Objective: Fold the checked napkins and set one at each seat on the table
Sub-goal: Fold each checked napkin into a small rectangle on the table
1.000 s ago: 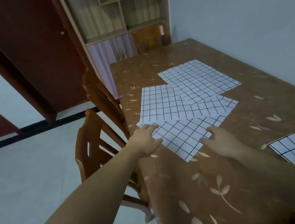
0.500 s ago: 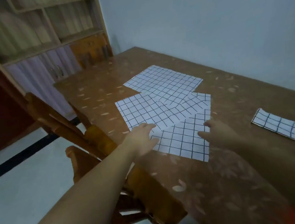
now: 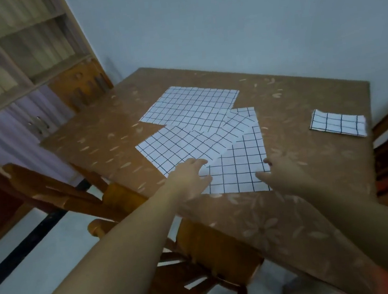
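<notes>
Head view, and the left hand (image 3: 188,177) is resting relaxed fingers on the left edge of the nearest checked napkin (image 3: 236,168), which is lying flat near the table's (image 3: 303,207) front edge. The right hand (image 3: 283,177) is touching its right edge, fingers spread, gripping nothing. Other flat napkins (image 3: 191,108) are overlapping at the table's middle, and a folded napkin (image 3: 338,126) is sitting by its right edge.

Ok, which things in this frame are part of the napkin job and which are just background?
Job:
flat checked napkins overlapping mid-table
nearest napkin, with left hand and right hand at its sides
folded napkin near the table's right edge
table
near chair

Not involved:
shelf unit
cupboard doors beneath it
</notes>
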Action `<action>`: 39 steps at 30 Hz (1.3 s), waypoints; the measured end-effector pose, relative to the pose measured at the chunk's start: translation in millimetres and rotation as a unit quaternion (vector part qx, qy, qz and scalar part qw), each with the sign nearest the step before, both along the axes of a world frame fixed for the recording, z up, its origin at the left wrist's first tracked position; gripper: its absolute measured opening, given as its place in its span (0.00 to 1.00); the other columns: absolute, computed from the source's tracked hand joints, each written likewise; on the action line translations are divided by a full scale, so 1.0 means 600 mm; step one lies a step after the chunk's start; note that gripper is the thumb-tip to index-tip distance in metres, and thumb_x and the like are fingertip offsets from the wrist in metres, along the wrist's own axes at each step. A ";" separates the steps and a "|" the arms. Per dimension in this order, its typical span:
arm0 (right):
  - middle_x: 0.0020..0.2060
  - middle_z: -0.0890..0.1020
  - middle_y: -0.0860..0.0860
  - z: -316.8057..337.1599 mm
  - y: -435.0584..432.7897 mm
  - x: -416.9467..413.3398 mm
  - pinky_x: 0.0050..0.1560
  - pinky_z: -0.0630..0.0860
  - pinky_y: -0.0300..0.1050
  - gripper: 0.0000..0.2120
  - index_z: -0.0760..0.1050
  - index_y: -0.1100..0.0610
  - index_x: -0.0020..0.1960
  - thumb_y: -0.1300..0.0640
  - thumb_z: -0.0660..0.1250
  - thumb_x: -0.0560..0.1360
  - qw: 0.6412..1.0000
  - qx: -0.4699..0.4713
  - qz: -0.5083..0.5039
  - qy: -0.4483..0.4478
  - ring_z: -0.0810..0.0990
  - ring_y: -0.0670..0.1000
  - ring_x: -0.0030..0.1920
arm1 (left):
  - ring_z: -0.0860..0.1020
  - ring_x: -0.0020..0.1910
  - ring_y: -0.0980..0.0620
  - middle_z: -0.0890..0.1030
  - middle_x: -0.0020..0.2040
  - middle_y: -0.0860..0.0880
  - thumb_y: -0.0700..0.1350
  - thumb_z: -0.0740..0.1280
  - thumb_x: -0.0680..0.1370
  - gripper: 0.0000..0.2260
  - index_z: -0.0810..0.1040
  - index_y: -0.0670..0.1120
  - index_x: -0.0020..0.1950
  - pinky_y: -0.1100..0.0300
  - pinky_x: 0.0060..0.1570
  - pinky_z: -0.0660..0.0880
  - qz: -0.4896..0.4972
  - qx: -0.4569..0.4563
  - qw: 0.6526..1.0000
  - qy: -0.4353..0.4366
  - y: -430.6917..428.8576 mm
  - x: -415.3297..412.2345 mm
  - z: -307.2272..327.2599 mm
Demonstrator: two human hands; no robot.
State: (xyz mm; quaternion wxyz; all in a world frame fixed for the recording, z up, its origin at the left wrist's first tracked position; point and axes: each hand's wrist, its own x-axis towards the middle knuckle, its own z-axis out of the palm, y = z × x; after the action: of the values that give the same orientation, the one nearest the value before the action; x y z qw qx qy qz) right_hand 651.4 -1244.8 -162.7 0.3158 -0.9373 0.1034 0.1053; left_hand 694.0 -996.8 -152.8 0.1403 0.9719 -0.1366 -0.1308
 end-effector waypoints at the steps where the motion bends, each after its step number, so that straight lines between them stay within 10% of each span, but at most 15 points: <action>1: 0.62 0.78 0.57 -0.008 0.011 0.002 0.53 0.72 0.45 0.28 0.66 0.58 0.72 0.48 0.66 0.77 1.000 0.004 -0.007 0.008 0.78 0.52 0.54 | 0.64 0.72 0.48 0.63 0.76 0.53 0.58 0.61 0.79 0.25 0.62 0.57 0.76 0.45 0.69 0.66 -0.005 0.002 1.000 0.005 0.006 0.010 -0.011; 14: 0.72 0.68 0.51 -0.136 0.272 0.141 0.67 0.67 0.49 0.28 0.62 0.54 0.75 0.47 0.63 0.78 0.994 -0.005 -0.079 0.069 0.70 0.54 0.69 | 0.60 0.76 0.48 0.59 0.79 0.50 0.48 0.60 0.81 0.25 0.59 0.53 0.78 0.48 0.74 0.60 -0.102 0.033 0.988 0.115 0.205 0.224 -0.180; 20: 0.67 0.75 0.50 -0.179 0.379 0.182 0.63 0.72 0.50 0.22 0.69 0.52 0.71 0.49 0.63 0.78 0.998 -0.044 -0.034 0.017 0.75 0.53 0.64 | 0.64 0.73 0.51 0.66 0.75 0.53 0.46 0.61 0.80 0.22 0.66 0.53 0.74 0.49 0.69 0.62 -0.147 0.069 0.986 0.028 0.235 0.255 -0.225; 34: 0.66 0.73 0.50 -0.235 0.395 0.201 0.60 0.69 0.51 0.21 0.71 0.50 0.68 0.51 0.67 0.75 0.991 -0.065 -0.092 -0.070 0.69 0.55 0.64 | 0.72 0.56 0.51 0.79 0.52 0.54 0.51 0.62 0.80 0.07 0.79 0.52 0.51 0.55 0.57 0.62 -0.124 -0.100 0.982 -0.105 0.221 0.265 -0.250; 39: 0.55 0.79 0.52 -0.200 0.356 0.206 0.53 0.74 0.52 0.07 0.83 0.55 0.49 0.58 0.66 0.74 0.978 0.002 -0.176 -0.114 0.74 0.57 0.56 | 0.75 0.45 0.52 0.79 0.46 0.52 0.49 0.66 0.79 0.07 0.78 0.47 0.52 0.55 0.47 0.72 -0.166 -0.205 0.962 -0.066 0.193 0.248 -0.193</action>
State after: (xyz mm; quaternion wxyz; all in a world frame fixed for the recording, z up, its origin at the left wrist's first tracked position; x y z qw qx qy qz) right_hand 774.8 -1031.1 -282.6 0.3407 -0.9097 0.2298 -0.0594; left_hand 843.1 -881.2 -268.4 0.3037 0.8923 -0.3291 -0.0570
